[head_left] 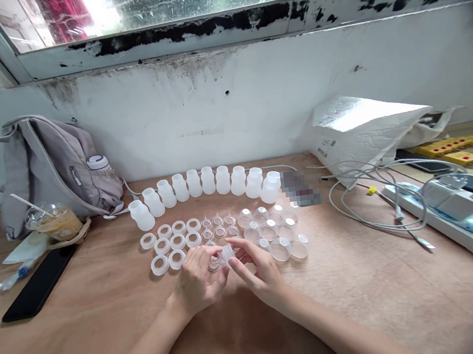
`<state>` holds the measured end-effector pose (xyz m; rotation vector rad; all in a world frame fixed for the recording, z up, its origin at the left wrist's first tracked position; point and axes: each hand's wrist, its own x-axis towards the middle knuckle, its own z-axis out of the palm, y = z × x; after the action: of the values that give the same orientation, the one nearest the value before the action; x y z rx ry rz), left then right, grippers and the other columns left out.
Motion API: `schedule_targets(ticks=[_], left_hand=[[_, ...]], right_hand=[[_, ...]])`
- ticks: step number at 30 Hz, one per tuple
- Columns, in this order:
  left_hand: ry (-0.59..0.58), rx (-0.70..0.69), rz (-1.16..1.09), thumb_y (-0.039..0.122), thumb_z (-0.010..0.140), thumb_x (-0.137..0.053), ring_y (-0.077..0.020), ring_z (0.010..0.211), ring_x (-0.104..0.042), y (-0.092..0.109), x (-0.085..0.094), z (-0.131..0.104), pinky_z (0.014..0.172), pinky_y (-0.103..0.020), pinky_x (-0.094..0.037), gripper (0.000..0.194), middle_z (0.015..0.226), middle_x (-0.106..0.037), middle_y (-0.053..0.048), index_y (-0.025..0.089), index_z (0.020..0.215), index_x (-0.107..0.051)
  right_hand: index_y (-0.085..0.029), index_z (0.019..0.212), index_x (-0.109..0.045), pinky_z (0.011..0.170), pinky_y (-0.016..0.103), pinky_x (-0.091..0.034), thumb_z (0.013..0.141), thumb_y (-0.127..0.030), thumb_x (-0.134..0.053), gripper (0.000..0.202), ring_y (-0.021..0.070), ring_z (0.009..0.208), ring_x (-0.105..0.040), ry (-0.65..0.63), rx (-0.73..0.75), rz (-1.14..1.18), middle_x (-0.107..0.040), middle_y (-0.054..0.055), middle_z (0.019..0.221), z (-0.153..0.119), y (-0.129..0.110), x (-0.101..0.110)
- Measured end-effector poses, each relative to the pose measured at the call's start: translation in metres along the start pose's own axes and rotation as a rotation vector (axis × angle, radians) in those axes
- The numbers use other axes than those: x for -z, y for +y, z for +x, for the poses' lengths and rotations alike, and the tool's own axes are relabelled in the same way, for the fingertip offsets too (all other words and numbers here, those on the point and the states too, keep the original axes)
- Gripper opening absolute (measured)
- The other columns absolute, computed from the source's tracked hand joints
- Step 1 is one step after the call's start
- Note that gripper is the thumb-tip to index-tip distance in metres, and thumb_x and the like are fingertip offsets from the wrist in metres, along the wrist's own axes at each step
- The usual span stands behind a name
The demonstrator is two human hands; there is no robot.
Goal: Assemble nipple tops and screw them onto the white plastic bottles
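Note:
Both hands meet low over the middle of the wooden table (254, 324). My right hand (258, 266) pinches a whitish translucent ring (227, 253) between thumb and fingers. My left hand (199, 276) is closed at the ring's left side, on a small clear piece that is hard to make out. Left of the hands lie several white rings (178, 241) in rows. Clear nipple-shaped pieces (218, 222) lie just beyond the fingers. On the right stand several clear domed caps (280, 249). Behind them, several frosted bottles (207, 180) stand upright and open in an arc.
A grey backpack (54, 165), an iced drink (59, 223) and a black phone (38, 284) are on the left. On the right are a white bag (356, 133), coiled cables (352, 208) and a power strip (458, 227). A wall with a window rises behind the table.

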<state>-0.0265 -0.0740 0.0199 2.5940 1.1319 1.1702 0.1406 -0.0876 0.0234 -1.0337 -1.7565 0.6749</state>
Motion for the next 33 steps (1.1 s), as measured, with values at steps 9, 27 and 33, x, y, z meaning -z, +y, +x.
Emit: schedule_targets(ticks=[9, 27, 33], left_hand=[[0.104, -0.108, 0.015, 0.018, 0.081, -0.053, -0.0162, 0.074, -0.058, -0.001, -0.002, -0.002, 0.065, -0.029, -0.046, 0.02, 0.084, -0.063, -0.006, 0.016, 0.101, -0.049], [0.18, -0.205, 0.058, 0.027, 0.085, -0.05, -0.0127, 0.065, -0.058, -0.011, 0.002, -0.002, 0.058, -0.022, -0.044, 0.016, 0.077, -0.064, -0.004, 0.016, 0.096, -0.055], [0.14, -0.133, 0.085, 0.023, 0.089, -0.039, -0.0103, 0.053, -0.049, -0.018, 0.002, -0.004, 0.052, -0.021, -0.037, 0.027, 0.059, -0.056, -0.001, 0.016, 0.068, -0.055]], right_hand=[[-0.019, 0.109, -0.05, 0.055, 0.023, -0.047, 0.087, -0.032, -0.044, 0.026, 0.014, 0.07, -0.059, -0.05, -0.069, 0.045, -0.06, 0.004, 0.084, 0.002, -0.001, 0.003], [-0.018, 0.08, -0.06, 0.056, 0.025, -0.045, 0.09, -0.03, -0.037, 0.028, 0.0145, 0.064, -0.059, 0.176, 0.069, -0.15, -0.062, 0.004, 0.071, 0.015, 0.003, 0.024], [-0.018, 0.08, -0.062, 0.056, 0.026, -0.045, 0.088, -0.035, -0.039, 0.03, 0.0156, 0.066, -0.058, 0.323, -0.017, -0.195, -0.064, 0.004, 0.073, 0.028, 0.013, 0.044]])
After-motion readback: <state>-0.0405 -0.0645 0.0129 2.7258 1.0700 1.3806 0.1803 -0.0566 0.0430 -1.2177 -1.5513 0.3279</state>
